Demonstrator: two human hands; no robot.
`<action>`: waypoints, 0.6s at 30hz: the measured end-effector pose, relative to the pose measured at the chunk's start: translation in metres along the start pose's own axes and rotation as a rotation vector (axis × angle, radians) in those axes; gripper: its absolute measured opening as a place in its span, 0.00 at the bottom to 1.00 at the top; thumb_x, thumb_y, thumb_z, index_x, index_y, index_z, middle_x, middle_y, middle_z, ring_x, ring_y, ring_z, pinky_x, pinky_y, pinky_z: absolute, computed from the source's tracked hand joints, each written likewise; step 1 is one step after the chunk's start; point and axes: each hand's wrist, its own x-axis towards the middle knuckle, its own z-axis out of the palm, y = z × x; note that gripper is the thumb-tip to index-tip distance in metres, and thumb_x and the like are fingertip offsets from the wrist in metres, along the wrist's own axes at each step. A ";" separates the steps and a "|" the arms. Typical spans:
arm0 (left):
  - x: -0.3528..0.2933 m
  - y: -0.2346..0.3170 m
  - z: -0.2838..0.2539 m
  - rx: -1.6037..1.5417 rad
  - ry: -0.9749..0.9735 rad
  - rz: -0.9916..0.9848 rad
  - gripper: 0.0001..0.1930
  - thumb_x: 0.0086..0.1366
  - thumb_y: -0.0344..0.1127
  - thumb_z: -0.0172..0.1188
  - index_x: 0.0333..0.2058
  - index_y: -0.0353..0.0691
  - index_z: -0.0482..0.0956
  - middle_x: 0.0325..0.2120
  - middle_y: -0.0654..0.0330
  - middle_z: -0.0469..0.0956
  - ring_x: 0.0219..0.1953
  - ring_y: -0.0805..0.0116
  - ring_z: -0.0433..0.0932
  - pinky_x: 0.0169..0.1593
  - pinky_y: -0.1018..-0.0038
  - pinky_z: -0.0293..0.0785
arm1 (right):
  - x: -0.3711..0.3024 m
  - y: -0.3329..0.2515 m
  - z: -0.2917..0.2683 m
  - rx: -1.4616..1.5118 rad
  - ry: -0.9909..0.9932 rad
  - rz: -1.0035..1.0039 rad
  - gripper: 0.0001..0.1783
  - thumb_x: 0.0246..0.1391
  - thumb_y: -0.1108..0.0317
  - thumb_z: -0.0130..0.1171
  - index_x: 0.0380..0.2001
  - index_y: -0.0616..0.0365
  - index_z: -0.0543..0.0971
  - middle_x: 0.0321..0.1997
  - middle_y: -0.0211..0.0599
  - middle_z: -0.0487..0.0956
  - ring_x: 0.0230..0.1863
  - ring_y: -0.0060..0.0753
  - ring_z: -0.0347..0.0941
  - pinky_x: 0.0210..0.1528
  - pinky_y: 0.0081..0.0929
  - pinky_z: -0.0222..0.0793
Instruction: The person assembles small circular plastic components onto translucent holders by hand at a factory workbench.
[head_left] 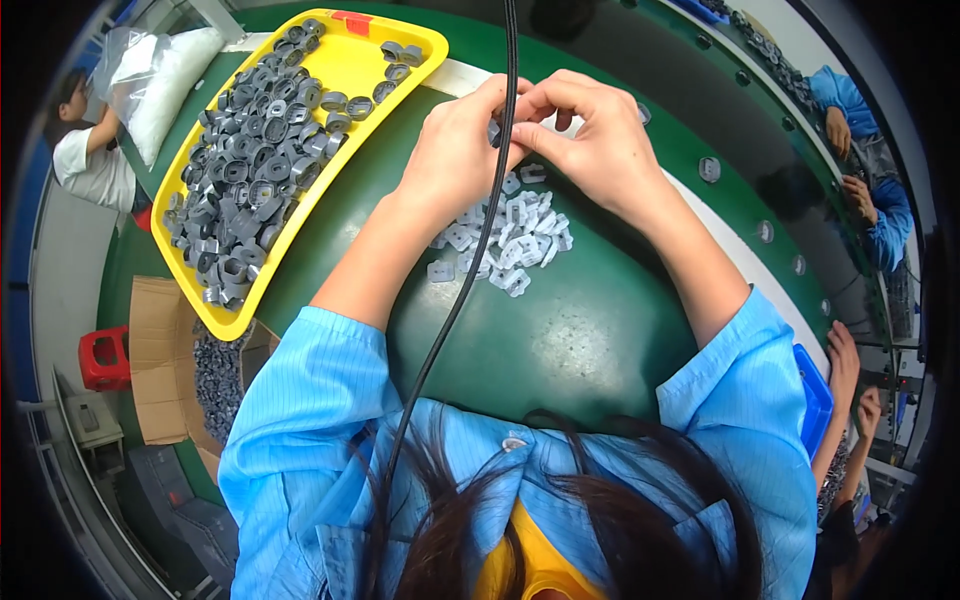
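Note:
My left hand (455, 145) and my right hand (598, 145) meet over the far side of the green table, fingers bent and tips together. A bit of a small grey plastic part (494, 131) shows in the left fingers. The right thumb and fingers are pinched close beside it; what they hold is hidden. A black cable (440, 335) passes in front of the fingertips. Just below the hands lies a loose pile of small whitish plastic pieces (520, 240). Left of my left hand, a yellow tray (432, 52) carries many grey round plastic parts (262, 150).
A cardboard box (160, 370) of small parts stands below the tray, near a red stool (105, 358). Beyond the hands runs a dark green belt with spaced round parts (709, 168). Co-workers' hands (840, 132) and a blue tray (815, 400) are at the right.

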 end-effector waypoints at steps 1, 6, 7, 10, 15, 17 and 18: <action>0.000 0.002 0.000 -0.053 -0.031 -0.021 0.16 0.52 0.30 0.65 0.40 0.36 0.73 0.31 0.58 0.79 0.35 0.68 0.78 0.41 0.74 0.73 | 0.000 0.001 0.000 0.054 0.026 0.033 0.09 0.40 0.70 0.65 0.29 0.60 0.80 0.28 0.36 0.79 0.26 0.29 0.74 0.31 0.25 0.70; -0.004 0.005 -0.001 -0.124 0.088 -0.007 0.16 0.51 0.31 0.66 0.39 0.36 0.74 0.26 0.57 0.80 0.27 0.73 0.78 0.35 0.76 0.73 | 0.002 0.008 -0.001 0.142 0.092 0.203 0.10 0.41 0.66 0.66 0.29 0.58 0.81 0.29 0.37 0.80 0.26 0.30 0.75 0.31 0.27 0.71; -0.001 0.005 0.002 -0.117 0.062 0.003 0.16 0.51 0.31 0.66 0.39 0.36 0.74 0.26 0.57 0.80 0.27 0.73 0.78 0.35 0.76 0.73 | 0.002 0.013 0.000 0.114 0.109 0.170 0.10 0.41 0.65 0.66 0.28 0.57 0.81 0.29 0.36 0.80 0.27 0.31 0.75 0.32 0.28 0.71; 0.001 0.005 0.015 -0.046 0.238 0.050 0.17 0.50 0.29 0.66 0.38 0.36 0.72 0.23 0.57 0.78 0.26 0.73 0.77 0.33 0.77 0.73 | -0.001 0.023 0.007 0.008 0.220 -0.009 0.09 0.41 0.64 0.65 0.26 0.57 0.81 0.28 0.34 0.78 0.30 0.34 0.73 0.35 0.30 0.70; 0.003 0.002 0.015 0.144 0.266 0.072 0.16 0.47 0.31 0.68 0.35 0.35 0.73 0.23 0.57 0.77 0.25 0.62 0.77 0.32 0.72 0.73 | -0.004 0.017 0.005 -0.070 0.192 -0.113 0.08 0.40 0.65 0.63 0.24 0.56 0.80 0.25 0.34 0.74 0.34 0.39 0.71 0.38 0.34 0.68; 0.003 0.001 0.015 0.172 0.273 0.087 0.16 0.47 0.31 0.68 0.34 0.35 0.73 0.24 0.57 0.77 0.26 0.61 0.77 0.33 0.72 0.73 | -0.002 0.015 0.003 0.068 0.145 0.002 0.08 0.41 0.66 0.63 0.24 0.58 0.79 0.25 0.33 0.75 0.31 0.33 0.71 0.37 0.30 0.68; 0.004 0.000 0.015 0.183 0.287 0.100 0.16 0.47 0.31 0.68 0.34 0.35 0.74 0.25 0.57 0.77 0.27 0.64 0.77 0.35 0.72 0.73 | 0.000 0.015 0.001 0.206 0.085 0.109 0.08 0.42 0.67 0.64 0.24 0.59 0.78 0.24 0.32 0.75 0.29 0.28 0.70 0.35 0.26 0.67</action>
